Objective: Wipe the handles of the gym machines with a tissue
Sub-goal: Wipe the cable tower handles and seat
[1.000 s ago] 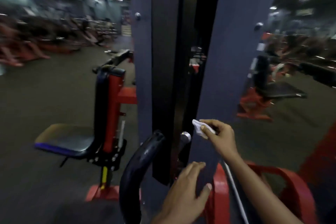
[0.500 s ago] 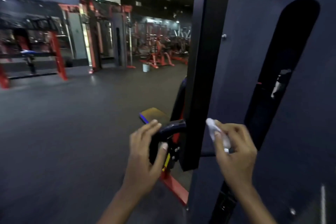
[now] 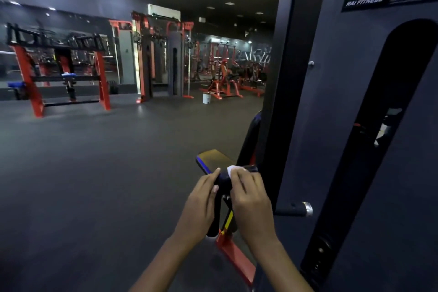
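- Your right hand (image 3: 251, 199) pinched the tissue (image 3: 231, 169) against the curved black handle (image 3: 222, 181), beside the machine's upright.
- Your left hand (image 3: 201, 206) gripped that handle, steadying it.
- Wiping looked barely started here; the short chrome-tipped handle (image 3: 299, 209) and other machines remained.

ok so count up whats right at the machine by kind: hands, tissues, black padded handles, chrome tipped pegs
hands: 2, left hand gripping and right hand wiping
white tissues: 1, crumpled white tissue under the right fingers
black padded handles: 1, curved black padded handle held between both hands
chrome tipped pegs: 1, short black peg with chrome tip
total: 5
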The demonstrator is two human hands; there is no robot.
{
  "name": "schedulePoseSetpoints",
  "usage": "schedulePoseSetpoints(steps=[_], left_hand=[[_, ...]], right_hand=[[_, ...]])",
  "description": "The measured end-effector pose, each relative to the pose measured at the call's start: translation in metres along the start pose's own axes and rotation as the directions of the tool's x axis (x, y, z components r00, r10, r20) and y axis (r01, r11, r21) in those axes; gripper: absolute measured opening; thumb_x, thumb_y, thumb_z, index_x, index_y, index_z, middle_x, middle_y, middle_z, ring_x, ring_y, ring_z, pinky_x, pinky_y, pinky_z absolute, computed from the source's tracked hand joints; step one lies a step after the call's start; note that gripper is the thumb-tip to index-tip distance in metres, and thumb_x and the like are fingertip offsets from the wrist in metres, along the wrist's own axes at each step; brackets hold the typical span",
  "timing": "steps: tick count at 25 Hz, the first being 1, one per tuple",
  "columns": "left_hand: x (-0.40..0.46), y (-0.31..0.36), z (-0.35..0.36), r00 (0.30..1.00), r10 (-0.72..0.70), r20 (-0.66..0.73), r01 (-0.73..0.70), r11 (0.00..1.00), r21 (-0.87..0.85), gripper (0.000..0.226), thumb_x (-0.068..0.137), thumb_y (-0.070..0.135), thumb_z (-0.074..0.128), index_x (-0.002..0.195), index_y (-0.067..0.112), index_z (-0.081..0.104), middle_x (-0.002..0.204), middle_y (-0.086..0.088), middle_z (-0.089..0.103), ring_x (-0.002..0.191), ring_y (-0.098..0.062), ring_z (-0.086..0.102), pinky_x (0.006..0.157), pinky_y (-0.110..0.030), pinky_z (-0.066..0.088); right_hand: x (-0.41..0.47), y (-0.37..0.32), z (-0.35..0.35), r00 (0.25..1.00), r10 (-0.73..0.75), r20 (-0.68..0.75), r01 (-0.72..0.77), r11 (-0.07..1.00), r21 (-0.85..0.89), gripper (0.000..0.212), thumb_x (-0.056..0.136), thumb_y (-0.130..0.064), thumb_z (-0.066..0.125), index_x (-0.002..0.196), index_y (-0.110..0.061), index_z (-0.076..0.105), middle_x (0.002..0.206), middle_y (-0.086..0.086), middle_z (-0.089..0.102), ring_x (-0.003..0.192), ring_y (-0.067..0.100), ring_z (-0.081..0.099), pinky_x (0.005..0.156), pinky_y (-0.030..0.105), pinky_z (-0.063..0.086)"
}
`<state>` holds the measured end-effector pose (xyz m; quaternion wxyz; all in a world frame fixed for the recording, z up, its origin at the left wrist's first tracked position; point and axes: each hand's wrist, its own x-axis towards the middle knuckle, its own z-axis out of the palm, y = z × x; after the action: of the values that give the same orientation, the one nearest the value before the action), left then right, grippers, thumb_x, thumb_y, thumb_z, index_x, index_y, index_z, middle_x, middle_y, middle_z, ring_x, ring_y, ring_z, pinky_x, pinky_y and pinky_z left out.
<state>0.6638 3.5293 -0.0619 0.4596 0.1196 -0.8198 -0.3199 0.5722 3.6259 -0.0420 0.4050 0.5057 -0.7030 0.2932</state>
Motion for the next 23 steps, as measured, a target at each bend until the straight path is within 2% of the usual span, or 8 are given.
schedulePoseSetpoints(steps=[3, 6, 8, 10, 13, 18, 20, 23], left_hand=[[0.002, -0.009, -0.003, 1.0, 0.026, 0.013, -0.026, 1.0, 0.009, 0.039, 0.098, 0.021, 0.038, 0.135, 0.012, 0.048, 0.123, 0.018, 0.052, 0.115, 0.005, 0.05, 0.093, -0.007, 0.035], [0.003, -0.01, -0.005, 0.998, 0.038, 0.043, -0.04, 0.998, 0.05, 0.045, 0.099, 0.031, 0.033, 0.141, 0.018, 0.04, 0.129, 0.011, 0.049, 0.123, -0.001, 0.046, 0.101, -0.018, 0.037], [0.004, 0.0, -0.005, 0.988, 0.155, 0.021, -0.156, 0.966, 0.207, 0.049, 0.098, 0.031, 0.034, 0.145, 0.017, 0.033, 0.144, 0.0, 0.038, 0.136, -0.01, 0.034, 0.112, -0.024, 0.027], [0.009, 0.021, 0.002, 0.926, 0.37, 0.079, -0.368, 0.835, 0.408, 0.053, 0.096, 0.026, 0.041, 0.146, 0.011, 0.03, 0.153, -0.007, 0.027, 0.143, -0.02, 0.023, 0.117, -0.033, 0.018], [0.017, 0.052, 0.032, 0.826, 0.509, 0.241, -0.547, 0.623, 0.558, 0.061, 0.093, 0.03, 0.049, 0.147, 0.012, 0.027, 0.157, -0.007, 0.02, 0.144, -0.029, 0.017, 0.115, -0.047, 0.021], [0.032, 0.059, 0.074, 0.907, 0.358, 0.223, -0.396, 0.542, 0.741, 0.069, 0.092, 0.046, 0.045, 0.15, 0.019, 0.02, 0.159, -0.002, 0.01, 0.143, -0.041, 0.007, 0.108, -0.063, 0.023], [0.032, 0.051, 0.077, 0.925, 0.325, 0.197, -0.346, 0.504, 0.791, 0.07, 0.091, 0.049, 0.043, 0.15, 0.023, 0.017, 0.159, 0.0, 0.007, 0.142, -0.046, 0.011, 0.107, -0.068, 0.017], [0.029, 0.043, 0.075, 0.92, 0.34, 0.194, -0.352, 0.5, 0.792, 0.072, 0.09, 0.049, 0.045, 0.151, 0.027, 0.013, 0.16, 0.002, 0.001, 0.136, -0.045, 0.029, 0.102, -0.065, 0.025]], right_hand=[[-0.012, 0.005, 0.001, 0.983, -0.144, 0.118, 0.136, 0.988, 0.07, 0.07, 0.059, 0.008, 0.076, 0.126, 0.006, 0.054, 0.124, 0.012, 0.059, 0.105, 0.024, 0.055, 0.095, 0.028, 0.045], [-0.026, 0.017, -0.008, 0.985, -0.17, 0.037, 0.16, 0.967, 0.199, 0.045, 0.074, 0.004, 0.068, 0.119, 0.002, 0.061, 0.117, 0.008, 0.06, 0.103, 0.02, 0.057, 0.089, 0.027, 0.048], [-0.04, 0.028, -0.021, 0.993, 0.036, -0.111, 0.003, 0.943, 0.333, 0.028, 0.082, 0.001, 0.058, 0.108, -0.001, 0.068, 0.108, 0.006, 0.064, 0.099, 0.015, 0.06, 0.085, 0.028, 0.05], [-0.056, 0.049, -0.033, 0.926, 0.328, -0.188, -0.22, 0.872, 0.437, 0.025, 0.083, 0.003, 0.058, 0.102, -0.007, 0.071, 0.102, 0.0, 0.066, 0.096, 0.01, 0.062, 0.083, 0.033, 0.052], [-0.075, 0.092, -0.03, 0.842, 0.531, -0.094, -0.471, 0.809, 0.352, 0.039, 0.082, 0.007, 0.064, 0.109, -0.021, 0.068, 0.098, -0.006, 0.062, 0.095, 0.008, 0.061, 0.082, 0.033, 0.052], [-0.079, 0.101, -0.006, 0.949, 0.247, 0.194, -0.284, 0.939, 0.195, 0.052, 0.065, 0.014, 0.073, 0.112, -0.01, 0.067, 0.106, -0.001, 0.063, 0.097, 0.004, 0.051, 0.09, 0.014, 0.044], [-0.079, 0.098, 0.003, 0.95, 0.212, 0.229, -0.254, 0.952, 0.172, 0.057, 0.062, 0.011, 0.076, 0.114, -0.006, 0.065, 0.108, 0.004, 0.063, 0.096, 0.009, 0.05, 0.083, 0.015, 0.044], [-0.078, 0.1, -0.002, 0.937, 0.165, 0.308, -0.217, 0.965, 0.145, 0.055, 0.071, 0.001, 0.074, 0.123, -0.009, 0.059, 0.114, 0.002, 0.059, 0.097, 0.014, 0.054, 0.074, 0.021, 0.051]])
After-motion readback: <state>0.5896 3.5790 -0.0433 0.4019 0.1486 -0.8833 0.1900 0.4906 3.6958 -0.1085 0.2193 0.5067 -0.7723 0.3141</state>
